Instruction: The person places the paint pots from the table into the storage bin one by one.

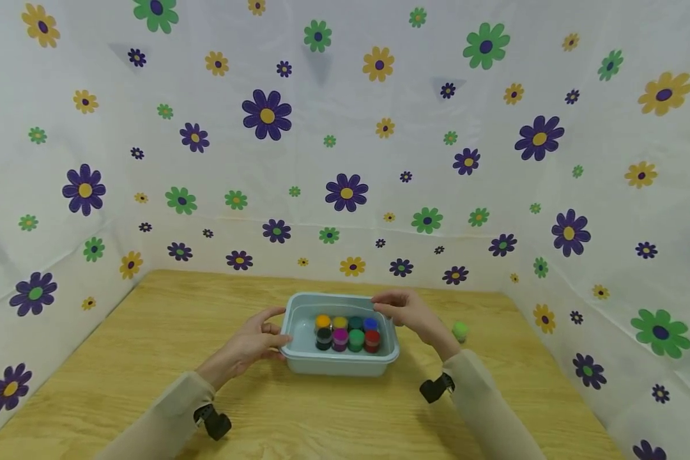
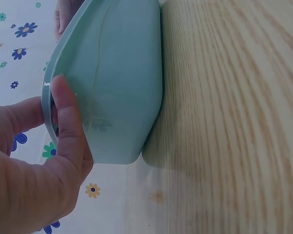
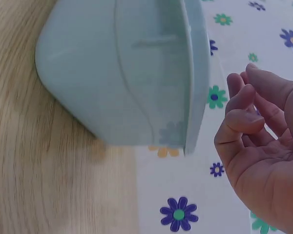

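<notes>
A pale blue-green plastic bin point(image 1: 340, 359) stands on the wooden table, with several small paint jars in two rows towards its right side. The front row has a black jar point(image 1: 324, 339), a purple jar point(image 1: 340, 339), a green jar point(image 1: 356, 340) and a red jar point(image 1: 372, 341). My left hand point(image 1: 248, 343) grips the bin's left rim, thumb inside and fingers outside, as the left wrist view also shows. Over the back right corner is my right hand point(image 1: 405, 311). In the right wrist view its loosely curled fingers point(image 3: 244, 122) are apart from the rim and hold nothing.
A small light-green ball-like thing point(image 1: 460, 331) lies on the table point(image 1: 345, 421), right of the bin and beyond the right forearm. White flower-printed sheets point(image 1: 299, 166) rise at the table's back and sides. Each wrist wears a black camera point(image 1: 435, 388).
</notes>
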Action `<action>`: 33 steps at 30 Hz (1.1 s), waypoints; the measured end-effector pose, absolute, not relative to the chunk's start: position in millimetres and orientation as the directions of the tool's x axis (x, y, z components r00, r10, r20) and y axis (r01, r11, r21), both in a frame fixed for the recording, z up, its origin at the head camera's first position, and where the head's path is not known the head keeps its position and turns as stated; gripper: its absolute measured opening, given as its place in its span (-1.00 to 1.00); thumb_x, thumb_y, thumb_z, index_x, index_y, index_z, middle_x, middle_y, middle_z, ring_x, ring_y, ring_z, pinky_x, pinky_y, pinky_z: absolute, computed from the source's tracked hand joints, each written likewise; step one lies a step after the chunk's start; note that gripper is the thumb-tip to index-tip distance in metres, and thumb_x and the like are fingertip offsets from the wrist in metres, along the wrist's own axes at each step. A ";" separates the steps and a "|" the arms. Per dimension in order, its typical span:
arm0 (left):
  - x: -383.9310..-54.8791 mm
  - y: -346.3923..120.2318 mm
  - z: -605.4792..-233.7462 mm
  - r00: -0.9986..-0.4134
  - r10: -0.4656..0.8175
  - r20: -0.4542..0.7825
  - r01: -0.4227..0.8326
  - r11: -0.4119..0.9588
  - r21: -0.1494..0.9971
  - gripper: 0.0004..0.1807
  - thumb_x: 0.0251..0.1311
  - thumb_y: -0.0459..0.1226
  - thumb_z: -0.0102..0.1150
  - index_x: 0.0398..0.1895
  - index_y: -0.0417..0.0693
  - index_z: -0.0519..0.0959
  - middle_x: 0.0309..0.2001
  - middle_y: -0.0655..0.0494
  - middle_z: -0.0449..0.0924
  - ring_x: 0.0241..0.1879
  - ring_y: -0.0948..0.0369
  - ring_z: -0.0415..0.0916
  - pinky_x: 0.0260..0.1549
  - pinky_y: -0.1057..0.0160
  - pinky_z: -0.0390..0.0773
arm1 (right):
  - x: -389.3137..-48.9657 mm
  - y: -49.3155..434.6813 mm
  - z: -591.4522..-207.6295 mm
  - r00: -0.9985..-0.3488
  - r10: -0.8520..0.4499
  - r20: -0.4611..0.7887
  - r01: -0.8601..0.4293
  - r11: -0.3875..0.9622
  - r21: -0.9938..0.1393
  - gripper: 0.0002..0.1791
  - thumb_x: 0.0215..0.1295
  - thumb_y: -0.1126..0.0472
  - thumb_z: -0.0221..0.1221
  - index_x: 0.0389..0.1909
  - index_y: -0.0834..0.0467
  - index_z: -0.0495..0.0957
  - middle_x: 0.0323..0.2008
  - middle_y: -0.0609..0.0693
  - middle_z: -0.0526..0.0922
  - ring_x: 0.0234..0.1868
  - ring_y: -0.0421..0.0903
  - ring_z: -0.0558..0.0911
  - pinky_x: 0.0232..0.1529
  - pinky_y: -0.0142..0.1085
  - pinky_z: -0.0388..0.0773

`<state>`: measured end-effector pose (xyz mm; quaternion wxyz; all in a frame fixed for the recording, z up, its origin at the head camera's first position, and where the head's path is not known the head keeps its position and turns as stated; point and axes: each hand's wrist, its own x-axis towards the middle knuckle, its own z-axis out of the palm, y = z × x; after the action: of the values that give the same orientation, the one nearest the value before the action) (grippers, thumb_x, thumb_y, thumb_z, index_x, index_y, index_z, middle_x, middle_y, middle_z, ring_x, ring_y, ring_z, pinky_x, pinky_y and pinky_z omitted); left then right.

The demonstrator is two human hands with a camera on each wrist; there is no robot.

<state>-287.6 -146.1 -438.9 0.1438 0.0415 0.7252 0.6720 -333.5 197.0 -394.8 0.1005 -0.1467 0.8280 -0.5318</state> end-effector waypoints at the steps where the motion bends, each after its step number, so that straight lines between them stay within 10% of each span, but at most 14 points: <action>1: -287.9 -146.2 -439.2 -0.956 0.249 -0.157 -0.137 0.094 0.986 -0.18 0.21 -0.40 0.27 0.50 -0.07 0.10 -0.13 -0.14 0.44 -0.29 0.09 0.56 -0.22 0.04 0.70 | -334.2 200.6 -395.9 -0.938 -0.345 -0.004 -0.138 0.386 -0.912 -0.64 0.34 0.07 0.24 0.03 0.21 0.62 -0.18 0.11 0.64 -0.29 -0.07 0.47 -0.35 -0.39 0.44; 11: -288.9 -144.4 -441.0 -0.958 0.233 -0.166 -0.146 0.103 0.984 -0.19 0.20 -0.41 0.27 0.49 -0.03 0.13 -0.13 -0.14 0.45 -0.29 0.08 0.57 -0.21 0.04 0.71 | -338.5 234.9 -408.6 -0.959 -0.284 0.015 -0.133 0.399 -0.907 -0.59 0.36 0.10 0.22 0.05 0.33 0.55 -0.09 0.13 0.64 -0.22 -0.08 0.51 -0.36 -0.36 0.49; 24: -289.4 -148.8 -438.9 -0.957 0.243 -0.157 -0.137 0.099 0.986 -0.17 0.22 -0.42 0.25 0.51 -0.06 0.08 -0.20 -0.09 0.41 -0.32 0.09 0.56 -0.22 0.05 0.70 | -341.9 272.9 -415.1 -0.980 -0.199 -0.006 -0.094 0.488 -0.868 -0.50 0.45 0.08 0.10 0.28 0.29 0.42 0.28 0.30 0.45 0.24 0.15 0.49 0.29 0.05 0.41; 33: -289.8 -144.7 -438.8 -0.956 0.235 -0.174 -0.151 0.112 0.982 -0.18 0.20 -0.41 0.27 0.50 -0.02 0.12 -0.12 -0.15 0.43 -0.31 0.08 0.55 -0.24 0.08 0.70 | -344.0 295.6 -420.4 -0.983 -0.183 -0.026 -0.070 0.499 -0.864 -0.49 0.47 0.10 0.07 0.33 0.28 0.38 0.35 0.30 0.36 0.35 0.24 0.36 0.38 0.14 0.27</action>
<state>-289.8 -144.7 -438.8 0.1449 0.0288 0.7314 0.6657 -344.0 295.6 -420.4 0.0569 -0.0730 0.8638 -0.4952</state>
